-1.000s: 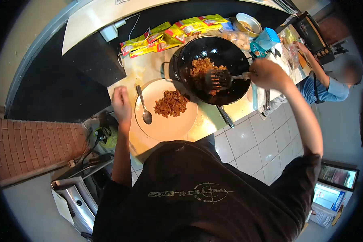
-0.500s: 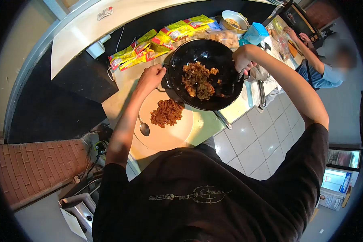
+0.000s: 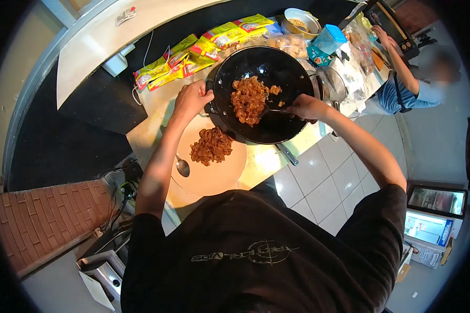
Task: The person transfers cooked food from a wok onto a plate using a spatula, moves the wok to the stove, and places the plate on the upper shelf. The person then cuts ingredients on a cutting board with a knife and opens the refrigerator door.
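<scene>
A black wok (image 3: 290,75) holds a mound of reddish-brown chopped food (image 3: 248,101), with a few bits beside it. My left hand (image 3: 193,100) is closed around the wok's left handle. Over the right side of the wok, my right hand (image 3: 306,108) grips a thin metal utensil (image 3: 278,110) that reaches toward the food; its far end is hidden. Below the wok, partly under its edge, a round peach-coloured plate (image 3: 227,175) carries a pile of brown chopped food (image 3: 212,146). A metal spoon (image 3: 183,166) lies at the plate's left side.
Yellow packets (image 3: 193,55) line the back of the counter. A metal bowl (image 3: 309,26), a blue-lidded container (image 3: 331,39) and a strainer (image 3: 335,86) stand beyond the wok. A knife (image 3: 287,155) lies at the counter's front edge. Another person (image 3: 397,96) works at the right.
My right hand has moved from the wok's right rim inward, lower over the pan. The food's darker upper side has given way to a redder, glossier one. My left hand keeps its hold.
</scene>
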Tool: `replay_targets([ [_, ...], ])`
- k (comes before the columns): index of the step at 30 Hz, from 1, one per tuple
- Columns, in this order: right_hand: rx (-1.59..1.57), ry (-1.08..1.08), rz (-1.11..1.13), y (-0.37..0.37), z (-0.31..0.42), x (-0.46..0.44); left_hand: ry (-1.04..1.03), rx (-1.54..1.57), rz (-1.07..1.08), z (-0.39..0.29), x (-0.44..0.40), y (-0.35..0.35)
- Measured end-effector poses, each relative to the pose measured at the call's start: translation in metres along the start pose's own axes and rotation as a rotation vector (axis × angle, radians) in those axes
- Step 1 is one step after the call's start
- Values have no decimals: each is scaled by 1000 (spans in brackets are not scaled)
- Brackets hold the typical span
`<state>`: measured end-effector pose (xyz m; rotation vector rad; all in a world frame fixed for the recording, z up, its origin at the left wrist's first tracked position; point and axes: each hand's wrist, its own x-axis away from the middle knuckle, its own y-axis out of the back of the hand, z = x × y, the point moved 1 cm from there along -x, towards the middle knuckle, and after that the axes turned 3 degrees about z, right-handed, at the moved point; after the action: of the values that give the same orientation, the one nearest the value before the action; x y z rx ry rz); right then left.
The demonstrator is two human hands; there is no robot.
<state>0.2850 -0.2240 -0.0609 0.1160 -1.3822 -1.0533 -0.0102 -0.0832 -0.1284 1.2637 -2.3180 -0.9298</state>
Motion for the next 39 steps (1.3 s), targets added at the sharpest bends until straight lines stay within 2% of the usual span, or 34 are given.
replay_targets([
  [9, -283, 122, -131, -30, -19, -9, -39, -21, -38, 2, 2, -2],
  [22, -155, 172, -223, 13, -43, 13, -25, -3, -43, 3, 3, -2],
  [24, -181, 198, -213, 24, -48, 20, -28, -3, -47, 4, 3, -2],
  [28, -205, 112, -204, 46, -49, 39, -14, 12, -42, 9, 3, -5],
  [30, -171, 160, -272, 56, -48, 49, -5, 14, -39, 10, 3, -5],
  [32, -203, 170, -243, 66, -50, 54, 17, 25, -31, 11, 2, -5],
  [34, -48, 173, -312, 74, -43, 64, 10, 19, -31, 11, 2, -6],
  [39, -42, 144, -316, 78, -42, 66, -16, 21, -39, 8, 3, -5],
])
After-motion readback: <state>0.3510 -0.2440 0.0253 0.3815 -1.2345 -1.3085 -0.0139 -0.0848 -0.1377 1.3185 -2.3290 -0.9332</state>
